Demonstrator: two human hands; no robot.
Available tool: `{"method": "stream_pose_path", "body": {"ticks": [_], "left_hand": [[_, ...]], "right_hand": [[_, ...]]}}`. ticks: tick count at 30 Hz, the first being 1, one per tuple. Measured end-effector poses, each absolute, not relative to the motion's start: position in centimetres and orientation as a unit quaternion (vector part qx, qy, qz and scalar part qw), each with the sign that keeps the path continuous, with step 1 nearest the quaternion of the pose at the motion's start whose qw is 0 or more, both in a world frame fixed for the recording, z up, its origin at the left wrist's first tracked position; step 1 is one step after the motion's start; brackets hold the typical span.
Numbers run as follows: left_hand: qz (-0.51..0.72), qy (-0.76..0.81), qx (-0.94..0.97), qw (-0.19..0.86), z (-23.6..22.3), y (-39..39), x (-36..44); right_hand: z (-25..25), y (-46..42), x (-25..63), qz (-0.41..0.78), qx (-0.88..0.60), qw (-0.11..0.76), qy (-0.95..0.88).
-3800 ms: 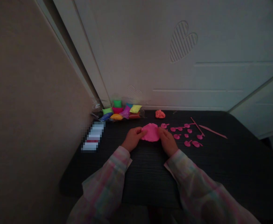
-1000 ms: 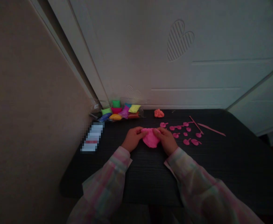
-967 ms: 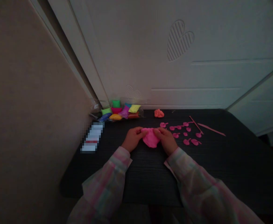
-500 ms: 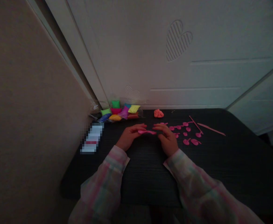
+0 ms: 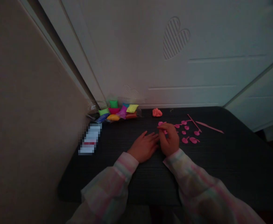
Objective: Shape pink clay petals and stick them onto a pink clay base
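Note:
My left hand (image 5: 143, 146) lies flat on the black table (image 5: 220, 165) with its fingers stretched out and touching my right hand. Beside it, my right hand (image 5: 170, 140) is curled closed, and only a sliver of pink clay (image 5: 165, 132) shows at its fingertips; the rest of the clay is hidden by the hands. Several small pink clay pieces (image 5: 189, 140) lie just right of my right hand. Both arms wear pastel plaid sleeves.
A heap of coloured clay packets (image 5: 117, 112) sits at the back left against the white panel. An orange clay lump (image 5: 157, 112) lies behind my hands. Two thin pink sticks (image 5: 208, 127) rest at the right, and a blurred flat box (image 5: 89, 142) at the left.
The wide pink clay sheet held up between both hands was turned edge-on and is now out of sight. My hands came together and shifted right, and the left hand flattened.

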State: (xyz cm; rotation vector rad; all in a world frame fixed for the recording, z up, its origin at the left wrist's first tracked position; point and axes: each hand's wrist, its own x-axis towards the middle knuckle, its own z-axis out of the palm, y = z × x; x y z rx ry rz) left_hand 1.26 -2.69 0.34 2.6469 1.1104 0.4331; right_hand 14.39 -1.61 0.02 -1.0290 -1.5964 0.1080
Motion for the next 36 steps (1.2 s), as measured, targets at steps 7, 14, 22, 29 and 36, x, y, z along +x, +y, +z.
{"method": "stream_pose_path", "body": {"ticks": [7, 14, 22, 29, 36], "left_hand": [[0.099, 0.385, 0.915, 0.067, -0.1, -3.2, 1.9], [0.186, 0.4, 0.885, 0.147, -0.4, -2.7, 1.0], [0.227, 0.4, 0.877, 0.137, -1.2, -1.3, -1.0], [0.103, 0.357, 0.924, 0.088, -0.6, -3.0, -0.1], [0.077, 0.371, 0.924, 0.051, -0.3, -3.4, 0.1]], "right_hand": [[-0.3, -1.5, 14.3, 0.05, -0.458, 0.579, -0.673], [-0.1, -1.7, 14.4, 0.038, -0.48, 0.597, -0.642], [-0.1, -2.0, 14.2, 0.031, -0.473, 0.591, -0.652], [-0.2, -1.8, 14.1, 0.042, -0.477, 0.585, -0.655], [0.1, -2.0, 14.0, 0.058, -0.462, 0.585, -0.664]]}}
